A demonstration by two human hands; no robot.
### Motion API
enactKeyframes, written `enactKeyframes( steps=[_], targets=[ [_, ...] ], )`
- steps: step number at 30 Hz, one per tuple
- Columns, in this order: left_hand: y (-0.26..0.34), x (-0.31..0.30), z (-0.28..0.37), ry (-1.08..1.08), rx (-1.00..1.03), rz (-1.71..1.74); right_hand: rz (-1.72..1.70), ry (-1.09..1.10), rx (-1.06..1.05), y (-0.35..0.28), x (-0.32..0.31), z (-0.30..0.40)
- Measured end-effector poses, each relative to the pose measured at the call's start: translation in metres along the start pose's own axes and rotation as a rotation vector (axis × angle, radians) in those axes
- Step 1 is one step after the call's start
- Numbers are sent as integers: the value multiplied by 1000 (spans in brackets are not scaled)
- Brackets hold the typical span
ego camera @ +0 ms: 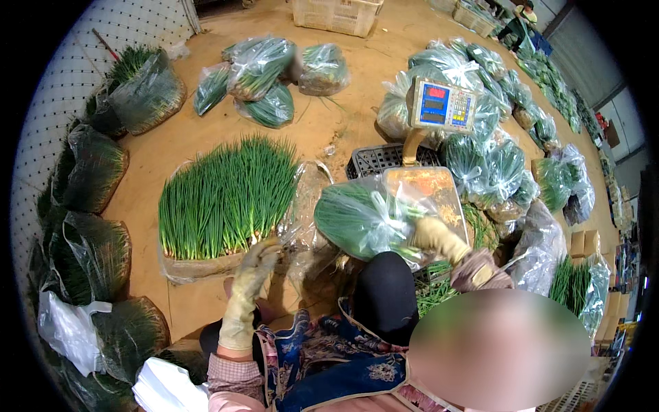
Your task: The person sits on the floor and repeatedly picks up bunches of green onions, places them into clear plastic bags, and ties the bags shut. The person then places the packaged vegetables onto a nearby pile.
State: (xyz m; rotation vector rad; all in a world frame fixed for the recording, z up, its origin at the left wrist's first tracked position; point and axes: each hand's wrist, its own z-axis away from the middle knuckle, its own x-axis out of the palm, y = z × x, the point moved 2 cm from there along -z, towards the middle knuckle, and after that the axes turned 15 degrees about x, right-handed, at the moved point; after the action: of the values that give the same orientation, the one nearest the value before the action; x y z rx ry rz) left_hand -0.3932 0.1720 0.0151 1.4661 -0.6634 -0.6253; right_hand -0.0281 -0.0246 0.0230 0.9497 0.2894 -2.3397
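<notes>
A clear plastic bag of green onions (360, 219), knotted with white plastic ties, lies tilted against the front of a platform scale (453, 198). My right hand (437, 239), in a pale glove, grips the bag's right end, with its fingertips partly hidden. To the left, a dense upright block of green onions (226, 198) stands on an opened plastic bag, white bases toward me. My left hand (257, 260), also gloved, is at the block's front right corner, fingers bent; whether it pinches anything is unclear. Crumpled clear plastic (306, 201) lies between block and bag.
Filled onion bags (257, 72) lie ahead, more (489, 154) behind the scale. Others (98, 252) line the left wall. A black crate (378, 157) stands by the scale; a white crate (334, 15) stands farther off. Another person (520, 26) is far right. A blurred patch covers the lower right.
</notes>
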Motion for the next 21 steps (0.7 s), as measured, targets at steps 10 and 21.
enactKeyframes(
  steps=[10,21],
  targets=[
    [36,-115,103,530,28,36,-479,419,-138,-57,-69,-28],
    [62,-141,380,1222,-245,-1132,-163,326,-885,-276,-138,72]
  ],
)
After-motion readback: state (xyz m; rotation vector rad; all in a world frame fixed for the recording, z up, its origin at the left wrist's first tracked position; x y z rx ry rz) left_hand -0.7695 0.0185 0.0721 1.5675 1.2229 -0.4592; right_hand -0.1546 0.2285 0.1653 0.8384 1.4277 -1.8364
